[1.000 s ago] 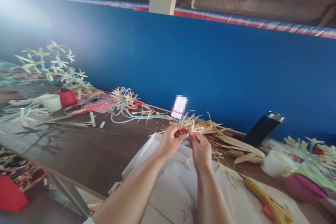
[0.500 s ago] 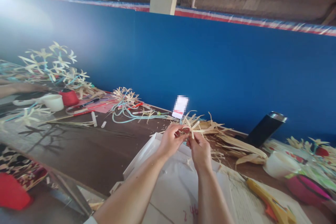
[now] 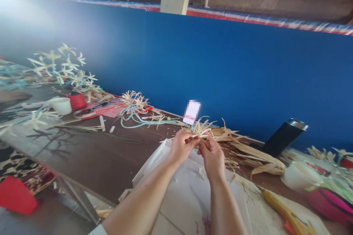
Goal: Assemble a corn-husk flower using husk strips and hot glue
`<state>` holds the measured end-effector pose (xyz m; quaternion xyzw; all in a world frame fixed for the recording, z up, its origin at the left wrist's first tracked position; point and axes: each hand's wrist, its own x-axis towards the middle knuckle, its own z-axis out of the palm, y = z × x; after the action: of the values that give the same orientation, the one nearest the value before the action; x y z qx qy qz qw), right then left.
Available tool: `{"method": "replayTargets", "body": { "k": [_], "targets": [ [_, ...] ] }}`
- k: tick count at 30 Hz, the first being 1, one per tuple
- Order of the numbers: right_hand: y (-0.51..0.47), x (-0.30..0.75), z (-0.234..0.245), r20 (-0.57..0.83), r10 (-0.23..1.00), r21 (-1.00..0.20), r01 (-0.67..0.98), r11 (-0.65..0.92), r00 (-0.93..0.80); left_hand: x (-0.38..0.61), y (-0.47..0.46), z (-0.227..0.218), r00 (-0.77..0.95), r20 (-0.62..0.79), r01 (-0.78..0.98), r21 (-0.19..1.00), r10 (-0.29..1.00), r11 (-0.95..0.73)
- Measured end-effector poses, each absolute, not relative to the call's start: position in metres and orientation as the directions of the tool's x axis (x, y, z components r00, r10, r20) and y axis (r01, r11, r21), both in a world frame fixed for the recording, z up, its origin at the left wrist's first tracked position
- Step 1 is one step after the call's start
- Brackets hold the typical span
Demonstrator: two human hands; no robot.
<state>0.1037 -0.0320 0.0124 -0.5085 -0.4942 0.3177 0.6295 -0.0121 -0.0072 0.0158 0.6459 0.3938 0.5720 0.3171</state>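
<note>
Pale husk strips shaped into a flower (image 3: 202, 129) fan out between my fingertips, above the far edge of a white box lid (image 3: 182, 191). My left hand (image 3: 180, 147) pinches the base of the flower from the left. Close against it, my right hand (image 3: 213, 154) is closed on the same base from the right, thumb and fingers together. The exact grip point is hidden behind the fingers. Just behind the hands lie dried corn husks (image 3: 256, 152) and loose shreds.
A black thermos (image 3: 284, 137) leans at the right, near a white cup (image 3: 300, 176), a pink pouch (image 3: 329, 203) and a yellow glue gun (image 3: 288, 213). Leftward are blue-stemmed husk flowers (image 3: 66, 66), a white ladle-like cup (image 3: 62, 106) and red thread (image 3: 77, 101). A co-worker's hand (image 3: 13, 96) shows far left.
The flower's strips now spread more upright and fan-like as my right hand shifts slightly. The whole view has drifted a little; the co-worker's hand has drawn back left.
</note>
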Motion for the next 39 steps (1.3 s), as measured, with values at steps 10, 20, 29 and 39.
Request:
{"method": "replayTargets", "body": {
  "k": [10,20,29,39],
  "targets": [
    [-0.0339,0.1018,0.0146,0.372,0.910,-0.924,0.170,0.343,0.184,-0.0101,-0.0056,0.0150,0.029,0.479,0.051,0.876,0.877,-0.480],
    [-0.0348,0.1036,0.0138,0.448,0.880,-0.869,0.306,0.388,0.157,-0.0126,-0.0096,0.0196,0.051,0.532,0.075,0.842,0.845,-0.535],
    [-0.0390,0.1036,0.0173,0.486,0.864,-0.814,0.428,0.393,0.132,-0.0144,-0.0087,0.0196,0.064,0.598,0.115,0.791,0.799,-0.601],
    [-0.0377,0.1030,0.0149,0.490,0.863,-0.829,0.372,0.418,0.123,-0.0188,-0.0088,0.0226,0.110,0.599,0.120,0.784,0.793,-0.609]
  ]
}}
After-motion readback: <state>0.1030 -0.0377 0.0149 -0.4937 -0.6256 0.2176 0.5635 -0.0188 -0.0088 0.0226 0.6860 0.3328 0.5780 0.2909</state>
